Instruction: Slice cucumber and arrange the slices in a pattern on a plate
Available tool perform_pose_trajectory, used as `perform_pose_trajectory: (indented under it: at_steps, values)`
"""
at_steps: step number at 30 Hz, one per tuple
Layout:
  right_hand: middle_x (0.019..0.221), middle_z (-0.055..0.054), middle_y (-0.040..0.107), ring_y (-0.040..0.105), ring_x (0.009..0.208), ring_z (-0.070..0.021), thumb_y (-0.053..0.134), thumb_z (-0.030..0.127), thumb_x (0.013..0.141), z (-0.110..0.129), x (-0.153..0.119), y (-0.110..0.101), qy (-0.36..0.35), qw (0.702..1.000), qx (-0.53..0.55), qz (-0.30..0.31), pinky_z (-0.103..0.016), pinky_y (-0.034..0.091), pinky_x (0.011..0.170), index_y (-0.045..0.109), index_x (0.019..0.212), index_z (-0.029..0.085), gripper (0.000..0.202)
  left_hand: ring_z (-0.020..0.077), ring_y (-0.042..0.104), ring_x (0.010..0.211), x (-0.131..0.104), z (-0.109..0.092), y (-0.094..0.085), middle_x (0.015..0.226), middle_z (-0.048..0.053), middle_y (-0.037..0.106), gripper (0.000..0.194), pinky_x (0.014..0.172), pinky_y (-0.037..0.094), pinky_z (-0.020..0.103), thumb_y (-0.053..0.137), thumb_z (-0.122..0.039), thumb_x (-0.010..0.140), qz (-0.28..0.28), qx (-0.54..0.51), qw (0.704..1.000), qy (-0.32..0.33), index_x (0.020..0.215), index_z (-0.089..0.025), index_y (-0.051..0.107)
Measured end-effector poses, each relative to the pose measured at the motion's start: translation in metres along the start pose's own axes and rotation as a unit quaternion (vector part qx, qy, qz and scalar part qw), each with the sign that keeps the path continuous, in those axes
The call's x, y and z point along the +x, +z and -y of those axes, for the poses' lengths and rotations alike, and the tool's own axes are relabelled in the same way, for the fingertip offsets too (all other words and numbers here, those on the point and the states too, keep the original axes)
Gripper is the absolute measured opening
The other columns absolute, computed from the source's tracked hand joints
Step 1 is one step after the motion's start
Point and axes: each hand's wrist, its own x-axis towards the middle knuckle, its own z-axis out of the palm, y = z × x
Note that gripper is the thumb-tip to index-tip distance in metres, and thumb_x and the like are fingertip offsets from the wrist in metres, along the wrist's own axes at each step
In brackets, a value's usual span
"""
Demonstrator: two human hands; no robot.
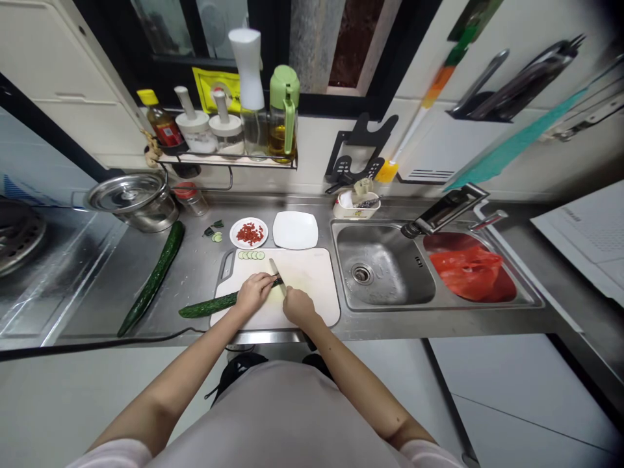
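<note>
We seem mid-slice, left hand (253,294) gripping the cucumber (208,307) on the board (324,286), right hand (299,307) clenching the knife (276,271); another cut needs steadiness.

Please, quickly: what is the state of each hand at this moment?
Left hand: closed, holding the cucumber that lies partly on the board.
Right hand: closed, holding the knife.

Board (316,286) mid-frame on surface (195,276); slices (251,255) at its upper L. One cucumber (209,306) sticks out past board's L edge; 2nd cucumber (153,283) farther L, below pot (149,211). Behind board: plate (234,233) w/ chopped bits (250,233) on L, 2nd plate (295,230) R. Sink (390,260) R of board, bag (468,272) in its R basin.
</note>
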Motion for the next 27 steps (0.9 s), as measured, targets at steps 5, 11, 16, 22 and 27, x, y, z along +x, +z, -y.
perform_pose_trajectory:
  at_steps: [5,11,16,22,27]
  values:
    - [0.103,-0.016,0.067,0.064,0.101,-0.0241,0.040,0.016,0.090,0.004,0.009,0.000,0.009,1.000,0.007,0.000,-0.032,0.047,0.081,0.055,0.113,0.013,0.028,0.0174,0.060,0.095,0.000,0.000,0.000,0.102,0.005,0.068,0.026,0.085,0.050,0.032,0.048,-0.028,0.093,-0.002,0.001,1.000,-0.001,0.108,-0.026,0.070]
    - [0.101,-0.017,0.067,0.064,0.099,-0.0252,0.037,0.013,0.089,-0.001,-0.001,0.007,0.006,1.000,-0.008,-0.002,-0.033,0.048,0.080,0.056,0.113,0.011,0.030,0.0172,0.060,0.094,0.000,0.001,0.000,0.101,0.004,0.068,0.027,0.083,0.050,0.032,0.048,-0.028,0.093,0.000,-0.002,1.000,0.000,0.108,-0.026,0.070]
    - [0.098,-0.018,0.068,0.066,0.095,-0.0266,0.035,0.012,0.088,-0.007,-0.010,0.016,0.022,0.999,-0.023,0.006,-0.035,0.049,0.077,0.057,0.110,0.012,0.030,0.0169,0.060,0.094,0.001,0.003,0.001,0.102,0.005,0.067,0.027,0.084,0.050,0.032,0.047,-0.028,0.093,0.002,-0.003,1.000,0.004,0.108,-0.026,0.069]
    - [0.099,-0.018,0.067,0.065,0.096,-0.0263,0.036,0.011,0.088,-0.005,-0.005,0.018,0.022,1.000,-0.021,0.004,-0.034,0.048,0.078,0.056,0.109,0.013,0.029,0.0172,0.060,0.094,0.001,0.001,0.000,0.102,0.005,0.067,0.027,0.084,0.050,0.032,0.047,-0.028,0.093,-0.001,-0.003,1.000,-0.002,0.108,-0.025,0.069]
    - [0.099,-0.017,0.067,0.065,0.098,-0.0257,0.040,0.013,0.088,-0.001,0.004,0.018,0.031,0.999,-0.012,0.005,-0.033,0.048,0.079,0.056,0.111,0.013,0.028,0.0171,0.060,0.094,0.001,0.001,0.001,0.102,0.005,0.067,0.026,0.084,0.050,0.032,0.049,-0.026,0.092,-0.003,-0.004,1.000,0.002,0.107,-0.025,0.070]
